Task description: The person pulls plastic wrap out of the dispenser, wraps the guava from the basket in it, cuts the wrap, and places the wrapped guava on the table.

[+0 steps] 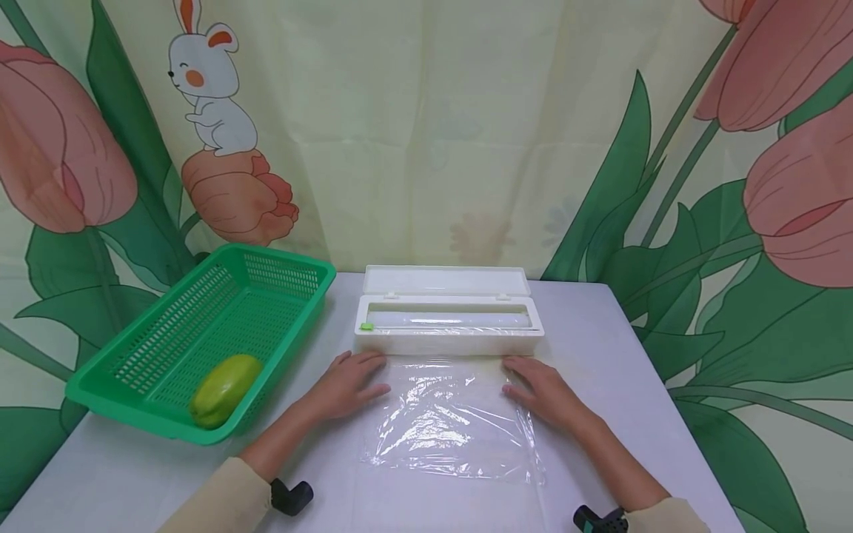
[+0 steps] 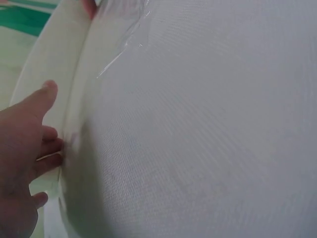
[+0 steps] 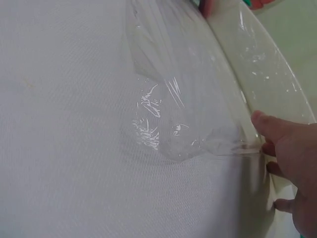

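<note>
A white cling film dispenser (image 1: 449,342) stands on the table with its lid (image 1: 446,280) raised. Its roll (image 1: 449,320) shows in the long slot, and a green slide cutter (image 1: 366,326) sits at the slot's left end. A sheet of clear cling film (image 1: 440,422) lies crinkled on the table in front. My left hand (image 1: 346,386) rests by the dispenser's front left corner, thumb apart from the fingers. At the front right, my right hand (image 1: 546,391) touches the dispenser's base beside the film's edge, fingers loosely extended. Neither hand visibly grips anything.
To the left stands a green plastic basket (image 1: 180,326) with a yellow-green oval fruit (image 1: 225,391) in it. A white cloth covers the table (image 1: 600,326). Behind hangs a curtain (image 1: 426,133) printed with tulips and a rabbit.
</note>
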A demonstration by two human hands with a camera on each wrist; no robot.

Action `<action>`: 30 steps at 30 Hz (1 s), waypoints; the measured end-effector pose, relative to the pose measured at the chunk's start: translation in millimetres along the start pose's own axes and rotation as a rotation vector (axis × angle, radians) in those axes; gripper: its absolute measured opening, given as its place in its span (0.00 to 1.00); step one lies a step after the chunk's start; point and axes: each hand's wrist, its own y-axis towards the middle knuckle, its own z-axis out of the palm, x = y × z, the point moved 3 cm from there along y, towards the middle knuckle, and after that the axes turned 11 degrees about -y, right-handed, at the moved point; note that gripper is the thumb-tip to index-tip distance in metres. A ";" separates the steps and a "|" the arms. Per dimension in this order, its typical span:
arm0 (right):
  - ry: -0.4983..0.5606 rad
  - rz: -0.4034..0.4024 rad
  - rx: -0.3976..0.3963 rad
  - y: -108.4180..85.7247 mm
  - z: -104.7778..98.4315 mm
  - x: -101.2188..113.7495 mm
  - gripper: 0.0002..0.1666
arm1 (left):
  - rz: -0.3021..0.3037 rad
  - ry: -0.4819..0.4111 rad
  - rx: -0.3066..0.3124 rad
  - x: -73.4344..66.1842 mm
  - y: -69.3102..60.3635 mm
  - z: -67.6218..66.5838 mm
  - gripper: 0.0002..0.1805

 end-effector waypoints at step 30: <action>0.097 0.115 -0.137 -6.8 -39.4 -6.0 0.23 | 0.001 -0.152 -0.238 -16.6 -10.5 -37.2 0.23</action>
